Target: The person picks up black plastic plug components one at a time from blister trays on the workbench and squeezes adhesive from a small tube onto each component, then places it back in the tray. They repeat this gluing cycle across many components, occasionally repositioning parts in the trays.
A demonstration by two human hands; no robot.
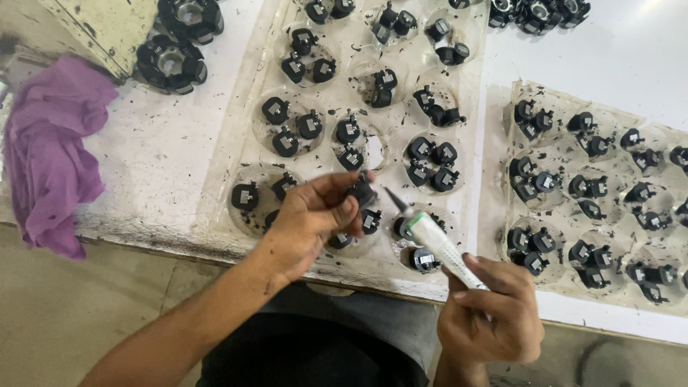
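Head view, looking down at a white counter (pixel 165 150) speckled with dark debris. The left hand (pixel 308 222), at centre frame, pinches a small black plastic part (pixel 362 190) between thumb and fingertips, holding it just above the lower edge of a clear moulded tray (pixel 251 107). The right hand (pixel 494 308), at lower right, is closed around a white pen-shaped tool (pixel 437 240) with a green band and a dark pointed tip; the tip points up and left and sits just beside the held part, whether touching it cannot be told. The tray fills the upper centre of the frame, its round pockets each holding two or three similar black parts. A second clear tray (pixel 516 100), likewise filled, lies at the right, well apart from the left hand. A crumpled purple cloth (pixel 50 158) hangs over the counter's left edge. Larger black ring-shaped parts (pixel 172 64) lie at the upper left, and more at the top right (pixel 537 13).
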